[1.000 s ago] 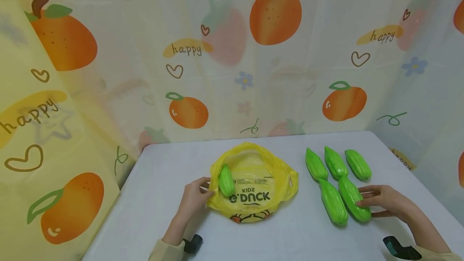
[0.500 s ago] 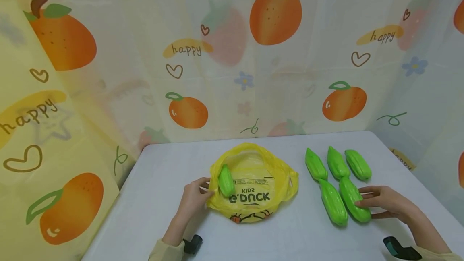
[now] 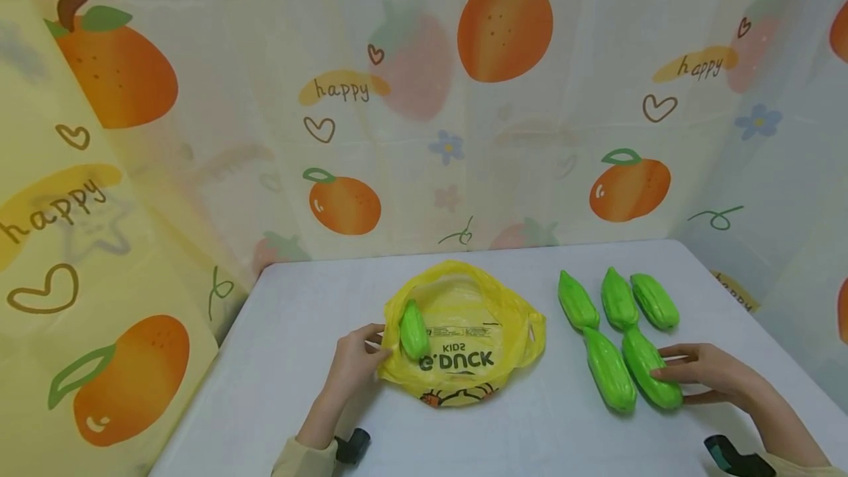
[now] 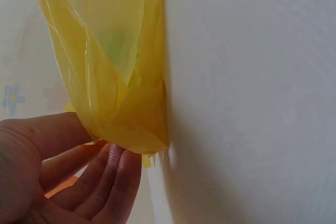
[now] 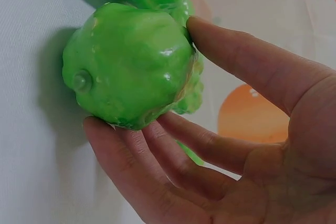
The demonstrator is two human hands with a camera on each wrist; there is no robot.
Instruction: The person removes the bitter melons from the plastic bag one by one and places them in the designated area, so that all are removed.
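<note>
A yellow plastic bag [image 3: 457, 381] lies on the table with its mouth spread and one green ridged toy gourd [image 3: 414, 331] inside, on its left side. My left hand [image 3: 355, 359] pinches the bag's left edge; the wrist view shows thumb and fingers [image 4: 113, 182] at the gathered yellow film. On the right, my right hand [image 3: 712, 372] holds the near right gourd [image 3: 651, 374], thumb on one side and fingers curled under the other in the right wrist view. That gourd [image 5: 131, 61] still lies low at the table, its tip touching the gourd behind it [image 3: 619, 300].
Beside the held gourd lies another gourd [image 3: 609, 372], with one more gourd [image 3: 578, 302] behind it. A further gourd [image 3: 654, 302] sits at the far right of the group. White cloth covers the table [image 3: 298, 300]; a fruit-print curtain [image 3: 411, 168] closes off the back and sides.
My right hand has shifted slightly right with the near right gourd. The gourd behind it has slid right, up against the far right one. The left hand and bag keep still.
</note>
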